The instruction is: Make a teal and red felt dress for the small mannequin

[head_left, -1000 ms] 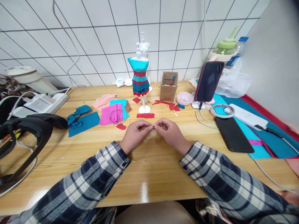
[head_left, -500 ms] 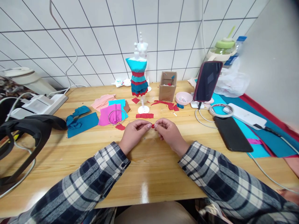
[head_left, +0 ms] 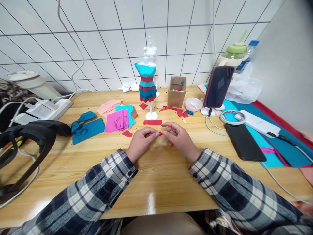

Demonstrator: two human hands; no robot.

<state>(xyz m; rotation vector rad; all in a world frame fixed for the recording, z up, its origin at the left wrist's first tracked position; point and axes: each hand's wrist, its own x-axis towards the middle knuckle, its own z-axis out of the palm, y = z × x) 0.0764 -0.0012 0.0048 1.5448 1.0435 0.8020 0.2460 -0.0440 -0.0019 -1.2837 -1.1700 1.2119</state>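
Between the thumb and finger of my left hand [head_left: 144, 139] a small piece of red crepe paper [head_left: 160, 133] is pinched, its tip poking out to the right. My right hand [head_left: 179, 138] is just beside that tip, thumb close to it and fingers apart; whether the thumb touches the paper I cannot tell. Beyond both hands a flat red strip [head_left: 153, 122] lies on the table. Behind the strip stands a small white dress form [head_left: 151, 116], its torso wrapped in a dress [head_left: 147, 81] of turquoise, red and teal bands with a red ruffled hem.
Left of the form lie magenta [head_left: 111, 122] and teal [head_left: 91, 130] paper pieces. A small cardboard box [head_left: 176, 98], a pink bowl [head_left: 193, 104] and a propped phone [head_left: 218, 86] stand to the right. A black phone [head_left: 244, 142] lies nearer; a black headset [head_left: 31, 147] is far left.
My right fingers have loosened from the red paper and spread apart, the index finger lifting forward. My left hand keeps its pinch. The view shifted slightly.
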